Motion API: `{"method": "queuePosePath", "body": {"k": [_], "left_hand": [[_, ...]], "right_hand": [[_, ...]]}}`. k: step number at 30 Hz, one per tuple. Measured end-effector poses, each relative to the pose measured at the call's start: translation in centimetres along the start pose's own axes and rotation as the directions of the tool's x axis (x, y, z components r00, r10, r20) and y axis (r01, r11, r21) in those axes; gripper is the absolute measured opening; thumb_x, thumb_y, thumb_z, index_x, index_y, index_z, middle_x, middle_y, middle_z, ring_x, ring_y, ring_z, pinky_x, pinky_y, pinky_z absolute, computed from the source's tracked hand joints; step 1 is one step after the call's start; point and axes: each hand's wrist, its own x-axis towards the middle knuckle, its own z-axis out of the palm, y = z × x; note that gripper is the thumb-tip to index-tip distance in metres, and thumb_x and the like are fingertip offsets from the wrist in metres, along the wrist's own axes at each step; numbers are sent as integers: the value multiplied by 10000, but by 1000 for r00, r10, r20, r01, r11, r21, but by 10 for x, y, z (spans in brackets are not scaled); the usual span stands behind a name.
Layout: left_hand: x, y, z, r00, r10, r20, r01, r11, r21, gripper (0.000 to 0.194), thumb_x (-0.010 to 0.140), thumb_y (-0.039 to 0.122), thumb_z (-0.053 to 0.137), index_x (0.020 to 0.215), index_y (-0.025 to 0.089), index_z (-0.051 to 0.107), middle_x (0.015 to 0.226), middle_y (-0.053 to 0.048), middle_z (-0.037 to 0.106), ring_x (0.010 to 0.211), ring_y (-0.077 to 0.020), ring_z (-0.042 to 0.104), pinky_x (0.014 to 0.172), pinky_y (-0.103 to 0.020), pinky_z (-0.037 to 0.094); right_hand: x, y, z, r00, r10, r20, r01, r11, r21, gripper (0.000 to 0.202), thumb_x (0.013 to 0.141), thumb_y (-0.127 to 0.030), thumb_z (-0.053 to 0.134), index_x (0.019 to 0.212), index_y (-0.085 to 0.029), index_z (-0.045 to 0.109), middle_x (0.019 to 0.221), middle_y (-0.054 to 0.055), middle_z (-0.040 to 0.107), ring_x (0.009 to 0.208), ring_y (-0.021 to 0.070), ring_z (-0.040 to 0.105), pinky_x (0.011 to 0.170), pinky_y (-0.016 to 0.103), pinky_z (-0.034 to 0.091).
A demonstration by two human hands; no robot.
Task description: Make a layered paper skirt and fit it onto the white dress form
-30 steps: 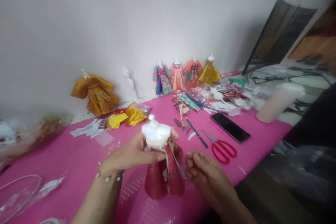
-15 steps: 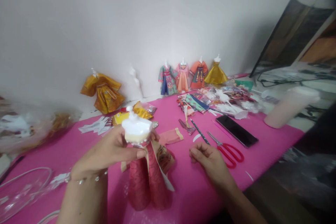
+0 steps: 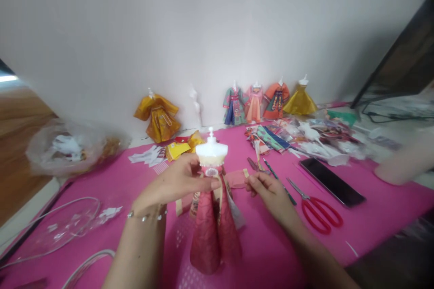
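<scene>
A small white mannequin (image 3: 212, 150) stands upright before me, dressed in a dark red patterned skirt (image 3: 205, 235) with a cream, bead-trimmed top band and a silvery ornament at the waist. My left hand (image 3: 185, 178) grips its waist from the left, the thumb pressed across the front. To the right, my right hand (image 3: 266, 189) is closed with its fingertips pinched; what they hold, if anything, is too small to make out. A pink fabric strip (image 3: 236, 179) with a cream end lies behind the skirt, its end close to those fingertips; whether they touch is unclear.
Red-handled scissors (image 3: 320, 212), a dark pencil (image 3: 280, 180) and a black phone (image 3: 332, 183) lie right on the pink cloth. Dressed mini mannequins (image 3: 235, 104) line the wall. Fabric pieces (image 3: 271, 137), a pale bottle (image 3: 403, 162) and a plastic bag (image 3: 64, 149) surround the work.
The camera view has swung left. The dressed mannequin has turned more upright and frontal, showing the silvery waist ornament. My right hand is nearer to it, still pinched.
</scene>
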Motion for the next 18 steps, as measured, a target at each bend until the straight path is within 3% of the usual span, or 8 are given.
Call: {"method": "queuePosePath", "body": {"k": [6, 11, 14, 18], "left_hand": [[3, 5, 5, 999, 16, 27, -13, 995, -94, 156, 737, 273, 737, 750, 180, 613, 693, 53, 545, 634, -104, 485, 550, -193, 399], [7, 6, 9, 1000, 20, 17, -19, 996, -82, 157, 727, 269, 738, 734, 179, 611, 654, 58, 530, 565, -90, 455, 498, -188, 378], [6, 4, 8, 1000, 10, 18, -8, 997, -81, 163, 729, 288, 746, 740, 176, 629, 660, 55, 551, 591, -102, 497, 537, -202, 419], [-7, 2, -7, 997, -6, -82, -3, 994, -114, 197, 700, 282, 784, 841, 186, 687, 759, 20, 675, 698, -152, 615, 644, -249, 500]], "right_hand": [[-7, 2, 4, 1000, -5, 10, 5, 999, -33, 477, 934, -584, 455, 652, -203, 504, 588, -23, 477, 544, 139, 463, 534, 271, 389], [-12, -7, 6, 996, -93, -2, 93, 995, -27, 413, 958, -529, 451, 693, -213, 474, 667, -26, 449, 641, 153, 479, 642, 283, 421], [-10, -7, 3, 994, -108, 25, 108, 994, 5, 348, 954, -499, 475, 760, -209, 494, 690, -27, 465, 649, 149, 491, 641, 278, 424], [0, -2, -7, 995, -98, -13, 98, 995, -5, 321, 914, -489, 529, 787, -194, 525, 678, -16, 509, 619, 141, 485, 596, 267, 409]]}}
